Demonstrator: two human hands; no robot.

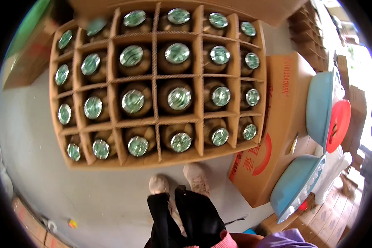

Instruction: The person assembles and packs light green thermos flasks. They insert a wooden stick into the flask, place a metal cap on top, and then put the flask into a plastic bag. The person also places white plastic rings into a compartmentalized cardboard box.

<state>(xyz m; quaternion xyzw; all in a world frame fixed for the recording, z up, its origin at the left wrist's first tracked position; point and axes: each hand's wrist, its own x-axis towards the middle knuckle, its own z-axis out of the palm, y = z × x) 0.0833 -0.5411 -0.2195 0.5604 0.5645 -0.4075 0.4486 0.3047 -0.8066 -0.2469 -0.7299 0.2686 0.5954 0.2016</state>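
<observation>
A cardboard carton (111, 164) stands open in front of me, split by cardboard dividers (154, 53) into rows of cells. In each cell stands an upright brownish bottle with a shiny, clear-green top, such as this bottle (180, 98). At the far left corner a blurred dark shape (80, 14) partly covers one bottle top; I cannot tell what it is. A bare forearm (247, 239) and a purple sleeve (287, 239) show at the lower edge, beside pink cloth. Neither my left hand nor my right hand is visible.
To the right lies a printed brown carton (273, 136), with a blue basin (318, 107), a red lid-like disc (339, 126) and a second blue basin (295, 182) beside it. More dividers (308, 35) stand far right. My shoes (196, 177) are just below the open carton.
</observation>
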